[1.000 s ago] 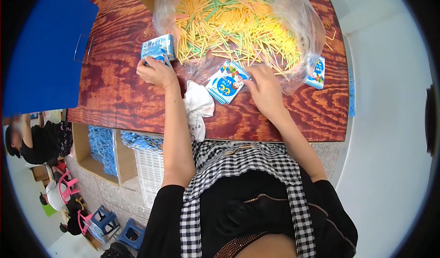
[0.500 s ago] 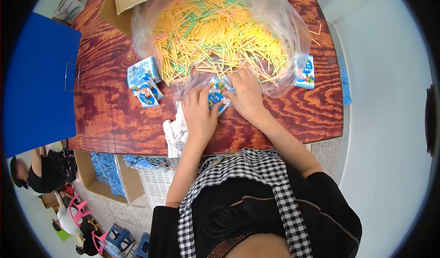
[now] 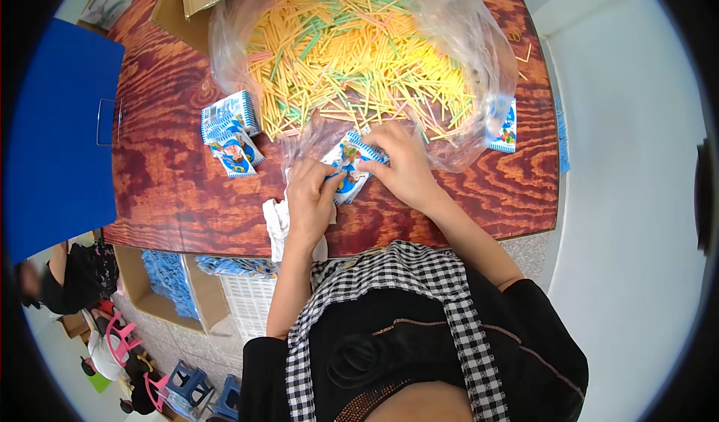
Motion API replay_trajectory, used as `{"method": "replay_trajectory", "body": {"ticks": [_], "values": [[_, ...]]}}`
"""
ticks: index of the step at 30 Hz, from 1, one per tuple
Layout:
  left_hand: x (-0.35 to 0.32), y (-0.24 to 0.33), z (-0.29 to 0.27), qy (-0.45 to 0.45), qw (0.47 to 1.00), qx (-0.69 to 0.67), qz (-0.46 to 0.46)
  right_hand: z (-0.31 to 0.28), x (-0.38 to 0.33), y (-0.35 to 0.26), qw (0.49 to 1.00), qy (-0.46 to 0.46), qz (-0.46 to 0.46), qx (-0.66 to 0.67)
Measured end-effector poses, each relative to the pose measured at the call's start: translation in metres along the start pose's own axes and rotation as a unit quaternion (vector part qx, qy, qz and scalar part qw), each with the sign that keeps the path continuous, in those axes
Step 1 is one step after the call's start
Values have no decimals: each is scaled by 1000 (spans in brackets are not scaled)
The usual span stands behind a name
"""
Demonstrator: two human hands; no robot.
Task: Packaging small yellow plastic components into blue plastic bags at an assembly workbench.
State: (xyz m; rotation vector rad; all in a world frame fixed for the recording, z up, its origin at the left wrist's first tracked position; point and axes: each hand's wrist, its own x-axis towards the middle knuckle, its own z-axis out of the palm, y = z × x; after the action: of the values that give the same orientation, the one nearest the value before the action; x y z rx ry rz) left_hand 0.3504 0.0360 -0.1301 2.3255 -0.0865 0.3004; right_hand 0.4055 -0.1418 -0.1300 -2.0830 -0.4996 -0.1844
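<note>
– Left hand (image 3: 307, 193) has been brought over from the pile (image 3: 228, 119) to the middle packet (image 3: 350, 155).
– Can its label be read?
– Blue-and-white print and a colourful picture are shown; the lettering is partly covered by fingers.
– And where is it held?
– Between both hands over the worktop (image 3: 165, 190), just nearer than the sticks (image 3: 359, 62): its left edge is pinched by the left, its right edge by the right hand (image 3: 404, 160).

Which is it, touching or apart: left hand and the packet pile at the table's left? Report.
Apart. In the head view, red-brown tabletop shows between the left hand and the packet pile.
</note>
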Motion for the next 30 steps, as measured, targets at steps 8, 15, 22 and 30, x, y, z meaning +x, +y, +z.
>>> {"method": "replay_trajectory", "body": {"ticks": [8, 15, 22, 30], "values": [[7, 11, -17, -80, 976, -165, -113, 7, -3, 7, 985, -53, 79, 145], [3, 11, -14, -88, 986, -118, -73, 0, -1, -1, 986, -47, 62, 149], [-1, 4, -17, -41, 976, -176, -122, -45, 25, 25, 997, -75, -9, -24], [11, 12, -10, 15, 975, -205, -80, -103, 57, 70, 928, -64, -58, -363]]}}
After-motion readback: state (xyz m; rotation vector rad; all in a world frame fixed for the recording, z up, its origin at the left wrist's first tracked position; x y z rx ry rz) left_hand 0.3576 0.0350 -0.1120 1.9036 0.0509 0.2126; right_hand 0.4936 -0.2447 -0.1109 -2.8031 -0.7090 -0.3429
